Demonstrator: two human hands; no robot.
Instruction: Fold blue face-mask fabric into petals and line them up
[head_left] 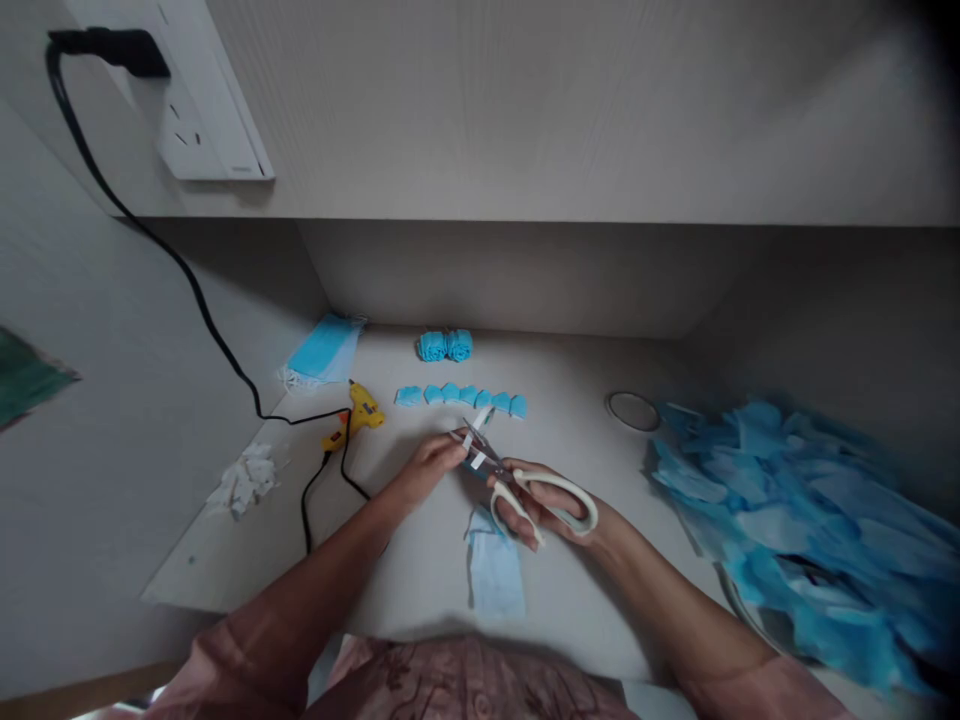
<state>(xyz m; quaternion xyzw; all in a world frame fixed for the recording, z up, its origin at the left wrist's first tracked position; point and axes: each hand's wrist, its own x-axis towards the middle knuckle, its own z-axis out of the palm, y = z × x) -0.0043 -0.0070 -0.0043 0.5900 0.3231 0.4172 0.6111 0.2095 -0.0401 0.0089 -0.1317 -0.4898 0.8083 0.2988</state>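
My right hand [536,500] grips scissors [559,490] with cream handles, their blades spread apart and pointing up to the left. Between the blades lies a narrow white strip [480,425]. My left hand [435,457] pinches this strip near its lower end, close to the blade tips. Just below the hands, a pale blue piece of mask fabric [496,575] rests on the table. Beyond them runs a row of small folded blue fabric pieces [467,395], and behind that sit two rolled blue bundles [445,345].
At left are a yellow glue gun [364,405], its black cord [202,290] reaching a wall socket [199,120], blue masks [326,348] and white scraps [247,478]. A metal ring [632,410] and a big heap of blue fabric [810,510] lie at right. An overhead panel [525,110] hangs low.
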